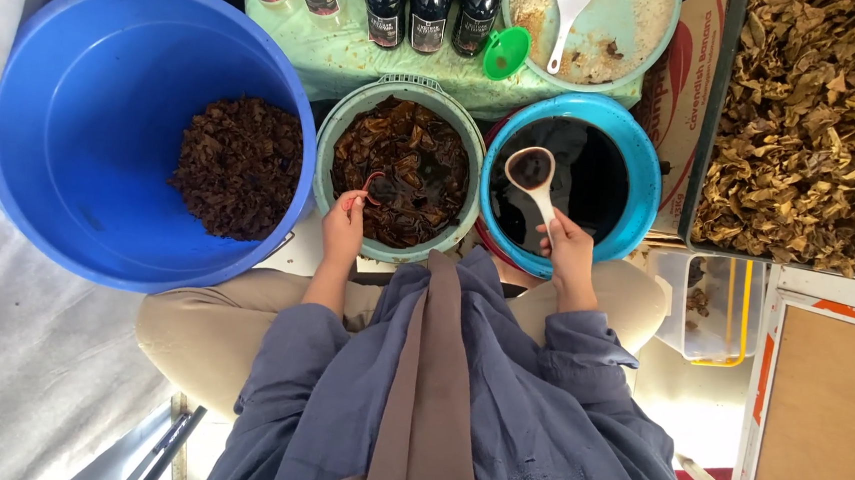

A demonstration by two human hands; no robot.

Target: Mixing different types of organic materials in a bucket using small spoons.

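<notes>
My right hand (567,250) grips the handle of a white ladle (533,172), its cup full of dark liquid, held over a blue bowl (642,185) of the same dark liquid. My left hand (344,226) rests on the rim of a pale green strainer basket (329,138) and holds a thin red tool (369,181) that dips into the wet brown leaves (402,173) inside.
A big blue tub (74,125) at left holds a heap of dark soaked leaves (237,167). Behind stand dark bottles (429,10), a green funnel (506,53) and a bowl with a white spoon (568,19). A crate of dry leaves (817,127) fills the right.
</notes>
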